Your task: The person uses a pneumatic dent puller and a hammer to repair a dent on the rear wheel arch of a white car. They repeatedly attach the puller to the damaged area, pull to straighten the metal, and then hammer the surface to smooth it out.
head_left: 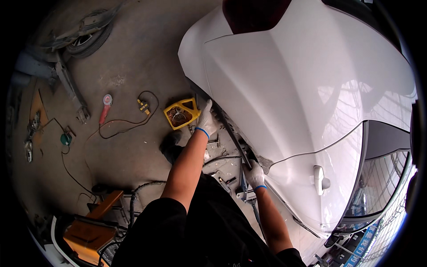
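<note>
Both my hands wear white gloves with blue cuffs and rest along the lower edge of a white car. A long, narrow dark strip runs beside the car's wheel opening between them. Near its far end, my left hand is closed on the strip, thumb uppermost; its other fingers are mostly hidden. My right hand wraps round the nearer end, just below a body panel seam. Whether the strip is fixed to the car, I cannot tell.
Left of my left hand stands a cut-open yellow container with small metal bits. A red power tool with a round disc and a yellow socket block lie on the floor with cables. An orange machine stands at lower left.
</note>
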Available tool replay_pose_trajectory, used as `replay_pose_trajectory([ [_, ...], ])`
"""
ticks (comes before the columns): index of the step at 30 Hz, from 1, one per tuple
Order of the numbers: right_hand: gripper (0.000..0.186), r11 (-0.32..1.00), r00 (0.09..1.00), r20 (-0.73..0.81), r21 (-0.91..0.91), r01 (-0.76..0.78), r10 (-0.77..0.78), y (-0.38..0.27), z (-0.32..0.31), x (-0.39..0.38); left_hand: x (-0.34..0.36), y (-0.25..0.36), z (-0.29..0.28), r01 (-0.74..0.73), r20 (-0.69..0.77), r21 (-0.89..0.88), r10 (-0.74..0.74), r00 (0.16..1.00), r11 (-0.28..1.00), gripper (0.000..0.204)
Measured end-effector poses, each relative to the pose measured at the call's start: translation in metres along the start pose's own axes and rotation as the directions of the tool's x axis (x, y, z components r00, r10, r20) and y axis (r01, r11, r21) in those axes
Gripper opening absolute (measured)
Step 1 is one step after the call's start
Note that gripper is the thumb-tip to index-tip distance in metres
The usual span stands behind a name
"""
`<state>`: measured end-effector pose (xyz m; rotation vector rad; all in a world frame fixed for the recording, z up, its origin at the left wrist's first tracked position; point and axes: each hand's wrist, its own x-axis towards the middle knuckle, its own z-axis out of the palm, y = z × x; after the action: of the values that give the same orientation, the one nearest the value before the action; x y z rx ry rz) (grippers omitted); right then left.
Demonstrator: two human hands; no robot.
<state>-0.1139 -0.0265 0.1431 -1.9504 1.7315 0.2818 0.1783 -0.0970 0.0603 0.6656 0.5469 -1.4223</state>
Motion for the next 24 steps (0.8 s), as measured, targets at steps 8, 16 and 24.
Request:
replay_pose_trajectory([
  [8,0.045,0.992,0.999,-0.018,0.124,-0.035,0.037,0.025,0.006,0.020,-0.053,-0.041,-0.043,0.173,0.028,0.318,-0.192,0.981,0.932,0.053],
  [16,0.040,0.992,0.993,-0.098,0.099,0.081,-0.071,0.025,0.021,0.020,-0.105,0.053,-0.194,0.082,-0.069,0.990,0.118,0.991,-0.112,0.071],
  [24,0.037,0.989,0.994,-0.091,0.130,0.066,-0.054,0.029,0.025,0.026,-0.190,0.256,-0.298,0.381,-0.341,0.922,0.596,0.727,0.062,0.057],
])
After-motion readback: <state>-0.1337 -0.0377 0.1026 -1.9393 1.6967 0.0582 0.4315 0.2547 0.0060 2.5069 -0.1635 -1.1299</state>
